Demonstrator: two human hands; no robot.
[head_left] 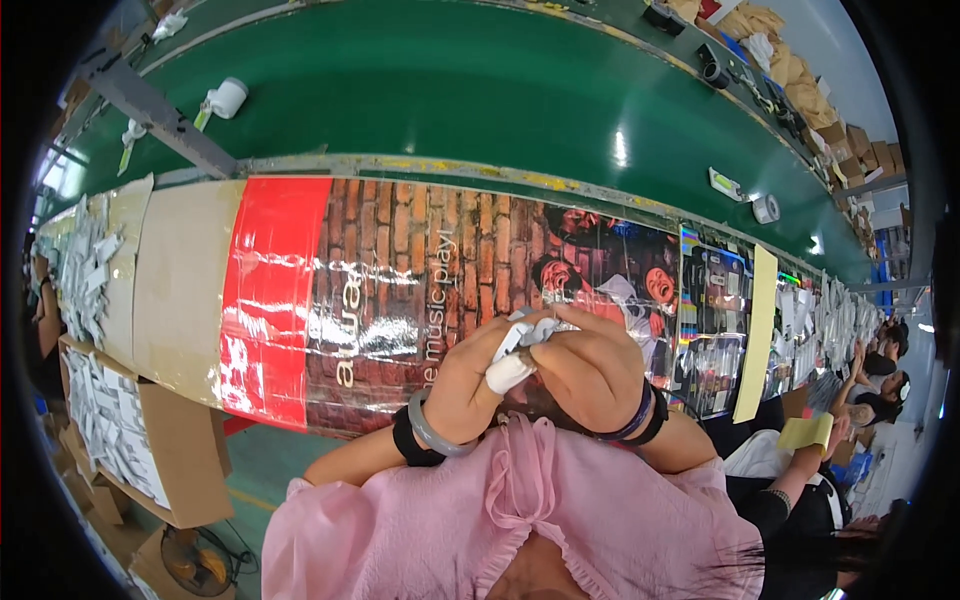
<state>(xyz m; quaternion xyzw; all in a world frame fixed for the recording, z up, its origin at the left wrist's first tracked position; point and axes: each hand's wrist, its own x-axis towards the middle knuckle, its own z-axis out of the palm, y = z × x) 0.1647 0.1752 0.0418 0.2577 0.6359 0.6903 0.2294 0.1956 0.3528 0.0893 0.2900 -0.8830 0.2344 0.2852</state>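
Note:
My left hand [462, 382] and my right hand [597, 372] meet close in front of my chest, above the bench. Between their fingertips is a small white and pale grey plastic piece [527, 333], gripped from both sides. A white wrap [509, 373] covers one fingertip of the left hand. My fingers hide much of the piece, so its full shape cannot be made out. Beneath the hands lies a glossy printed sheet [400, 290] with a brick-wall picture and a red band.
A green conveyor belt [420, 110] runs beyond the bench, carrying a white cylindrical part [228, 97] and other small items. At left stand a heap of white pieces [92, 270] and a carton [185, 450] of similar ones. A co-worker's hand [838, 437] holds yellow paper at right.

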